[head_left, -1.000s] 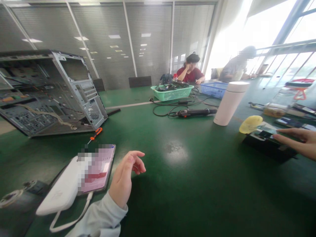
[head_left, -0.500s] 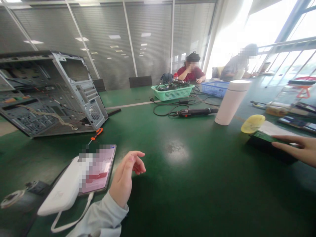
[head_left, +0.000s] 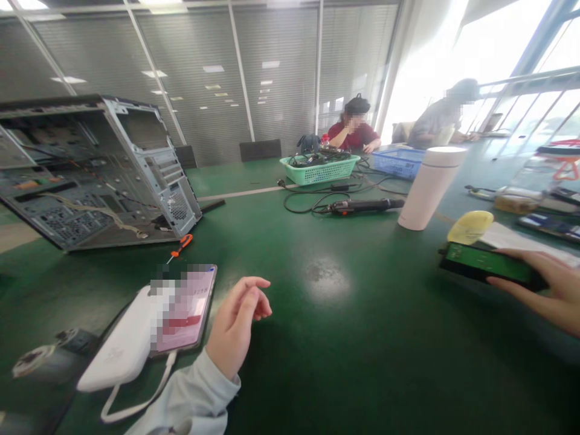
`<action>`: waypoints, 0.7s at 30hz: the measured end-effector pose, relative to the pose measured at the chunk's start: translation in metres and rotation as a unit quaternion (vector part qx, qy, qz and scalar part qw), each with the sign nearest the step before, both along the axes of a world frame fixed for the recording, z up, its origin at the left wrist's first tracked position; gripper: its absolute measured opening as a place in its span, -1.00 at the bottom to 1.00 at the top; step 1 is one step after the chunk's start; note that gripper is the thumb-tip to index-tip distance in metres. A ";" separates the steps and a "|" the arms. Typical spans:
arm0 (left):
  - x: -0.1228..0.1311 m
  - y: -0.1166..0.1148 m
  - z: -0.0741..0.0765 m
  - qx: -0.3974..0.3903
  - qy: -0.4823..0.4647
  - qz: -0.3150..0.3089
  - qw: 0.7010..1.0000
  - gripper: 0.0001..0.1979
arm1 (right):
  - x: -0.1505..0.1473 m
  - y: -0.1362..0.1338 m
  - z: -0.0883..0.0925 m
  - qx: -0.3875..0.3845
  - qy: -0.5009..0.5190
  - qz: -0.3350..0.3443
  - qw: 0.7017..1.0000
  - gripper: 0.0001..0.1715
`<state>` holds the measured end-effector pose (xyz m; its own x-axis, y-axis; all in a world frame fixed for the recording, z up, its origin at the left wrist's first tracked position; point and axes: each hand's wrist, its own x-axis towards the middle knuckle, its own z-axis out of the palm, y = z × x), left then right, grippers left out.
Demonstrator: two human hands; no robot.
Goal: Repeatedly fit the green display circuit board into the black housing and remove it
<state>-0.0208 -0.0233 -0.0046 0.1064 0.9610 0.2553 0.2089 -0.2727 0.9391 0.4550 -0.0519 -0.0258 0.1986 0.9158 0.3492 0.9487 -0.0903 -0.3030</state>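
My left hand (head_left: 240,320) rests on the green table with its fingers loosely curled apart, nothing in them. Just left of it lie a phone (head_left: 193,314) and a white power bank (head_left: 122,341) with a white cable. At the right edge my right hand (head_left: 550,290) grips a black block with a green circuit board face (head_left: 487,263), thumb below and fingers above, tilted so the green side shows. Behind that block are a yellow oval object (head_left: 470,228) and a white sheet (head_left: 521,240).
An open computer case (head_left: 136,181) stands at the left, near an orange-handled screwdriver (head_left: 182,245). Farther back are a black corded tool (head_left: 362,206), a pink bottle (head_left: 428,190), a green basket (head_left: 319,170) of cables and a blue basket (head_left: 399,162). Two people sit beyond.
My right hand has shifted slightly left with the black block and tilted it, so more of its green face shows. My left hand has barely moved.
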 end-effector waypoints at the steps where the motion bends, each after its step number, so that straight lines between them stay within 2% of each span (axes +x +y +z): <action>1: 0.000 0.000 0.000 0.001 0.008 0.004 1.000 -0.75 | -0.023 0.000 0.007 0.009 0.003 0.041 0.999 -0.25; 3: 0.000 0.000 -0.001 0.001 0.019 0.015 1.000 -0.79 | -0.074 0.001 0.022 0.027 0.012 0.125 0.992 -0.36; 6: -0.001 0.002 -0.002 0.010 0.026 0.034 0.999 -0.80 | -0.150 0.000 0.038 0.016 0.023 0.236 0.971 -0.51; 9: -0.003 0.004 -0.001 0.017 0.021 0.034 0.999 -0.76 | -0.213 0.001 0.044 -0.012 0.072 0.327 0.942 -0.58; 11: -0.004 0.005 0.000 0.004 0.010 0.015 1.000 -0.68 | -0.244 0.005 0.044 -0.036 0.110 0.368 0.922 -0.57; 15: -0.003 0.003 0.004 -0.021 0.001 -0.008 1.000 -0.60 | -0.277 0.021 0.034 -0.011 0.176 0.382 0.907 -0.52; 18: -0.001 0.001 0.004 -0.009 0.006 0.001 1.000 -0.61 | -0.282 0.030 0.024 0.010 0.235 0.371 0.898 -0.55; 21: 0.002 0.001 0.003 -0.005 0.030 0.017 0.999 -0.53 | -0.281 0.031 0.017 0.009 0.285 0.357 0.889 -0.52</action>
